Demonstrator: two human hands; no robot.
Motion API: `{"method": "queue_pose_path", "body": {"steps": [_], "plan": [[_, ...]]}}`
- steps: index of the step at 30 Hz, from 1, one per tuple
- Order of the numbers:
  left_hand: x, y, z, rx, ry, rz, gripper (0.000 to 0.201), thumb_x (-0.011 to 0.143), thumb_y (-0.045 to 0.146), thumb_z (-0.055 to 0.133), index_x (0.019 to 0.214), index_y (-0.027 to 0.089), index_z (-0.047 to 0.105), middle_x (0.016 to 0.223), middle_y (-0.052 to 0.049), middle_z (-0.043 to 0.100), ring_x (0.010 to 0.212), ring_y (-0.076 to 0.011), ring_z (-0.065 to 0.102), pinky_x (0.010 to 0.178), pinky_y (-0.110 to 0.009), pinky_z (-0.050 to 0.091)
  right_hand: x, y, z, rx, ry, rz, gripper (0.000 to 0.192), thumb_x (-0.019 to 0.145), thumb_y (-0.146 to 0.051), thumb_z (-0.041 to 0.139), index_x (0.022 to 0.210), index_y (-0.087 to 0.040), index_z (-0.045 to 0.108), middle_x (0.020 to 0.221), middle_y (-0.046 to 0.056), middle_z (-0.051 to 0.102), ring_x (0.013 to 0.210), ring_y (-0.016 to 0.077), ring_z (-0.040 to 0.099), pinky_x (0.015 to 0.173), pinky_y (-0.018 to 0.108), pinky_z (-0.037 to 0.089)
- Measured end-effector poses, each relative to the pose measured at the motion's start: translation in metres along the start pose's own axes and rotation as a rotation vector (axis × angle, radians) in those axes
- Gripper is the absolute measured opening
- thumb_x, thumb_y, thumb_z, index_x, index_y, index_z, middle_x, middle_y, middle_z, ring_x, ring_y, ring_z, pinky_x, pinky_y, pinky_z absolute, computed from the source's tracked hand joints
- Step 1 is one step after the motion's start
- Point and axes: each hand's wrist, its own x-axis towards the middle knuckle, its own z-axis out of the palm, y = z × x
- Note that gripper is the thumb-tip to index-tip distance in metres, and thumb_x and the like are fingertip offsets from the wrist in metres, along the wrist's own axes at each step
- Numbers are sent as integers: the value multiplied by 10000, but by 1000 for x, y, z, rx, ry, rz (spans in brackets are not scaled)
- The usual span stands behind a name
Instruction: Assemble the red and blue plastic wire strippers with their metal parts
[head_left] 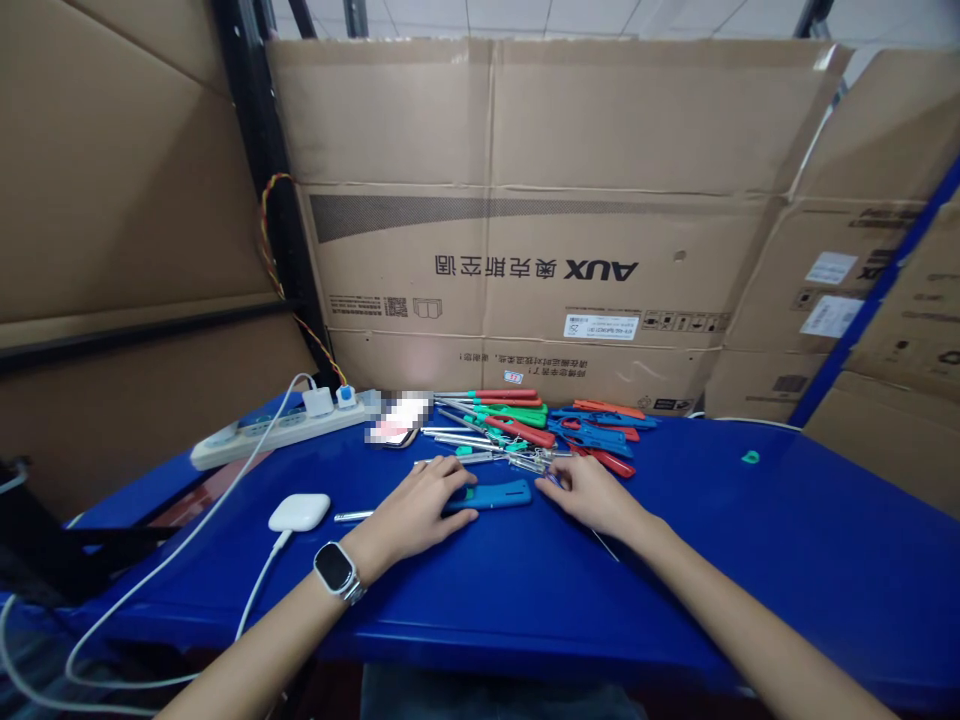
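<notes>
My left hand (424,505) is closed round a blue-handled tool (504,495) that looks like a long kitchen gas lighter. Its slim metal tube (352,516) shows to the left of the hand, and a bit of green shows by the fingers. To the right of the handle's end, my right hand (600,497) is pinched shut near the table. A small purplish piece shows at its fingertips, and a thin rod (606,546) sticks out below the palm; most of it is hidden. Just beyond lie clear-looking metal-tube parts (480,455).
Red and green handles (517,430) with metal tubes lie behind, beside blue, red and orange shells (592,430). A phone (397,425), power strip (255,435), white charging case (298,512) and cable stand left. A green piece (750,457) lies right. Cardboard (525,130) walls the back.
</notes>
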Motion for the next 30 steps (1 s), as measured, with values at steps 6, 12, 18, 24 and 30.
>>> {"method": "queue_pose_path", "body": {"steps": [6,12,18,24,30], "plan": [[2,-3,1,-87,5,85,314,960,373,516,1248,257,561,1192,-82,533,1076,-246,562,955,-385,462,-1,-4,3,-117,-6,30,195,876,-384,563,784,-218,606,707,25,649,656,187,595,548,259,309],[10,10,-15,-131,46,187,389,991,358,464,1376,307,474,1297,-76,476,1118,-227,576,978,-351,475,-5,-22,-18,15,67,-151,367,919,-518,496,1156,-266,620,1140,70,673,955,235,646,781,337,470],[54,18,-35,-48,104,264,372,975,342,508,1344,300,494,1316,-72,502,1163,-248,549,994,-379,447,13,-30,-30,77,9,-297,422,919,-420,544,1313,-269,561,1189,86,686,1027,273,655,859,366,475],[99,-20,-30,89,295,116,321,952,270,512,1267,221,538,1246,-97,550,1139,-265,524,996,-437,417,66,13,-33,-26,75,-162,367,911,-391,555,1212,-193,628,1113,119,712,991,282,663,829,364,477],[119,-49,-2,52,208,64,354,924,149,427,1244,188,572,1261,-124,564,1163,-268,548,1027,-434,433,116,34,-19,-156,9,-162,306,906,-342,574,1122,-152,677,1111,127,686,1021,254,640,879,326,453]]}}
